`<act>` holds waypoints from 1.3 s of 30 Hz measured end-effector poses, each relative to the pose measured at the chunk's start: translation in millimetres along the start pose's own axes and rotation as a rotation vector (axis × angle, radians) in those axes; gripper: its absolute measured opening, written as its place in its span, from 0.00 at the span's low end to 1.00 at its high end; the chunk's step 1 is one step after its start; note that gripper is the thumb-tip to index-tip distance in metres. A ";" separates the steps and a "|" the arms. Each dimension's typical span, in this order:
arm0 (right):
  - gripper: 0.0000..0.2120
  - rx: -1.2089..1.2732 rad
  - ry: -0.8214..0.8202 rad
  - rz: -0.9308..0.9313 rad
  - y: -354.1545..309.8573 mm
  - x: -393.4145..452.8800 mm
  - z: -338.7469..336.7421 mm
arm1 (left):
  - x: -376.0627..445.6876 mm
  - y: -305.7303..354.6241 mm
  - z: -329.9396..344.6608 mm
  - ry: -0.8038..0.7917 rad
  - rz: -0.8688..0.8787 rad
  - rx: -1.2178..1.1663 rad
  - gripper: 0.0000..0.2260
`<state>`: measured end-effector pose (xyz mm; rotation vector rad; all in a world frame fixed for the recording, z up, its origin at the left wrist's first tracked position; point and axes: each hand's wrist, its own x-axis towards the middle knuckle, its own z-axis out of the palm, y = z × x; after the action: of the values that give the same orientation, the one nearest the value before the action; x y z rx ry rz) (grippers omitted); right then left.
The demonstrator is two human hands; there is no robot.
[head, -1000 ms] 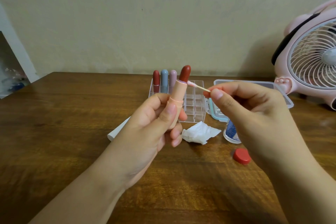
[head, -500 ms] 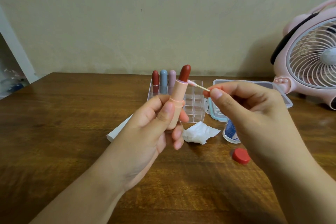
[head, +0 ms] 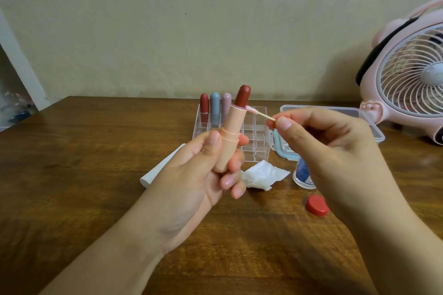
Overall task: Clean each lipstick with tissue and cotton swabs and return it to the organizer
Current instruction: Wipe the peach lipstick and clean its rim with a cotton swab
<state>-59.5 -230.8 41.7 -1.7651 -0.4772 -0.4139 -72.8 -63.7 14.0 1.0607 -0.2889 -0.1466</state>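
Note:
My left hand (head: 196, 175) grips an uncapped lipstick (head: 231, 132) upright; its tube is peach and its dark red bullet sticks out at the top. My right hand (head: 330, 151) pinches a cotton swab (head: 260, 112) whose pink-stained tip touches the rim of the tube just below the bullet. Behind the lipstick stands a clear plastic organizer (head: 256, 132) with three capped lipsticks (head: 215, 105) in its back-left slots. A crumpled white tissue (head: 262, 176) lies on the table in front of the organizer.
A small bottle (head: 303, 175) stands partly behind my right hand, its red cap (head: 316, 206) lying nearby. A clear lidded box (head: 369, 124) and a pink fan (head: 412, 79) sit at the right. A white object (head: 155, 172) lies behind my left hand on the wooden table (head: 72, 175).
The swab tip stays at the tube's rim with only slight shifts. Both hands hold almost the same positions.

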 end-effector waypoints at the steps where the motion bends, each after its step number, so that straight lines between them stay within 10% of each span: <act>1: 0.06 0.003 0.002 -0.005 -0.2 -0.1 0.0 | -0.2 -0.1 0.0 -0.005 -0.003 -0.006 0.14; 30: 0.04 -0.116 -0.108 -0.166 11.3 0.7 2.7 | -0.9 7.6 -5.9 -0.129 -0.068 -0.138 0.14; 39: 0.05 -0.125 -0.056 -0.168 6.1 -0.2 0.6 | 0.4 8.3 -7.5 -0.149 -0.021 0.154 0.12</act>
<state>-56.4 -231.6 36.5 -1.8676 -0.6543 -0.5228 -70.3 -53.6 17.9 1.2081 -0.4290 -0.2258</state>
